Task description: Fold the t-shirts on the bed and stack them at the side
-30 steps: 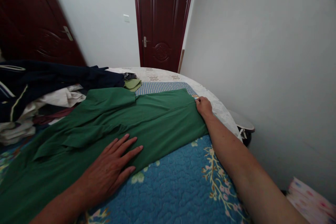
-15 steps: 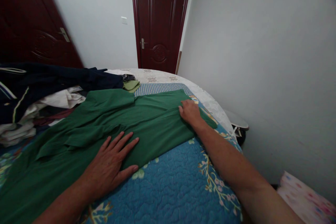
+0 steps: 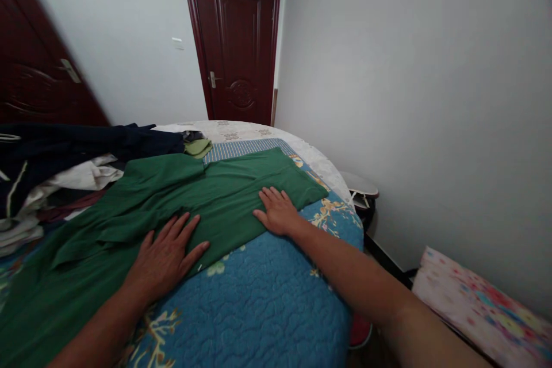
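A green garment (image 3: 233, 184) is spread across the bed, its right part lying fairly flat and its left part wrinkled and overlapped. My left hand (image 3: 166, 256) rests palm down on its near edge, fingers spread and the thumb by the blue quilted cover (image 3: 254, 305). Further right, my right hand (image 3: 278, 210) lies on the garment with fingers stretched out, open. Neither hand grips the cloth. Which kind of garment it is, I cannot tell for sure.
A pile of dark clothes (image 3: 86, 146) with white and maroon pieces lies at the left, beside a light green cloth (image 3: 198, 148). A round table (image 3: 336, 164) with a patterned white cover stands behind. At the lower right is a pink floral box-like item (image 3: 478, 305).
My right hand has let go of the garment's far right part and come nearer, now flat on it. My left hand stays on the cloth. The view has turned right.
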The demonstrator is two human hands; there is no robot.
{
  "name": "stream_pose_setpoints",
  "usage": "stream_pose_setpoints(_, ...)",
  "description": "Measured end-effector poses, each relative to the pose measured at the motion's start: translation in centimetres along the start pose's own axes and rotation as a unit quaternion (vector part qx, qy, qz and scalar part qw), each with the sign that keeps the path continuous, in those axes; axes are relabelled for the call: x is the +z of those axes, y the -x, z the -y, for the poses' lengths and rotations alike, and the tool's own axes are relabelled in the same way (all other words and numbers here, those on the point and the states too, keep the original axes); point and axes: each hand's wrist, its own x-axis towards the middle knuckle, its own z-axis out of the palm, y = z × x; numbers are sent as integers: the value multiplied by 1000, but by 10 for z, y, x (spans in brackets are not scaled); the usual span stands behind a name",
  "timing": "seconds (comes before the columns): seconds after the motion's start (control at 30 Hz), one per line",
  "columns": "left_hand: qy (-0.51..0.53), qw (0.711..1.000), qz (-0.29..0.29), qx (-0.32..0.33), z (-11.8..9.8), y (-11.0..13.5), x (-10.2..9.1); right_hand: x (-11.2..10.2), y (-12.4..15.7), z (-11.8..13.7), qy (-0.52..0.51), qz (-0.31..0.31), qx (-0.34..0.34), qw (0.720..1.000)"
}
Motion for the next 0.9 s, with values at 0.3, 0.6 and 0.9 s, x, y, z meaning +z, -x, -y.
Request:
stream_pose_setpoints(0.3, 0, 999, -16, -38, 26, 21, 3, -31, 41, -142, 98, -7, 221, 970)
stream_pose_setpoints(0.6, -26, 975, -1, -219, 28, 59, -25, -15, 52, -160, 104, -55, 213, 970)
stream_pose_setpoints(0.9, -15, 976, -25, -217, 21, 63, -30, -28, 30, -80, 73, -171, 6, 982)
